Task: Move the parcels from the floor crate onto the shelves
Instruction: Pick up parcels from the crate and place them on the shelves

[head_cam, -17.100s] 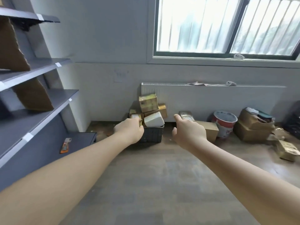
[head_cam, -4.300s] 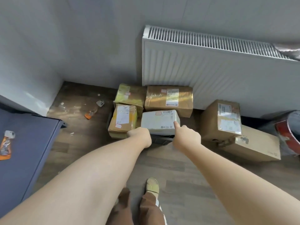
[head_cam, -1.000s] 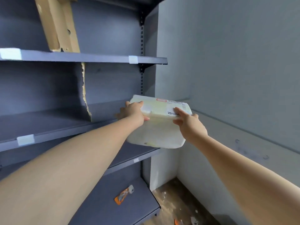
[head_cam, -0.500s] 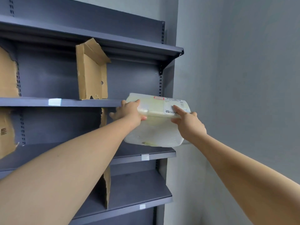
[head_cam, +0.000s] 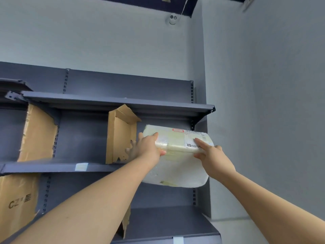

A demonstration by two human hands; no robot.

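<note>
Parcel [head_cam: 175,166], white and film-wrapped, is being held at centre right of the frame, level with a shelf [head_cam: 52,167] beside the cardboard divider [head_cam: 121,134]. Left hand [head_cam: 147,148] and right hand [head_cam: 214,159] are each gripping its near upper edge. It is seeming light, stiff and slick, so gripping the two ends is looking safest.

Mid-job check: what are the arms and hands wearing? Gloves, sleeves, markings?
Nothing visible. The left forearm and right forearm are bare to the frame edge, no sleeves. The left hand and right hand have no gloves, watch, rings or markings showing.
</note>
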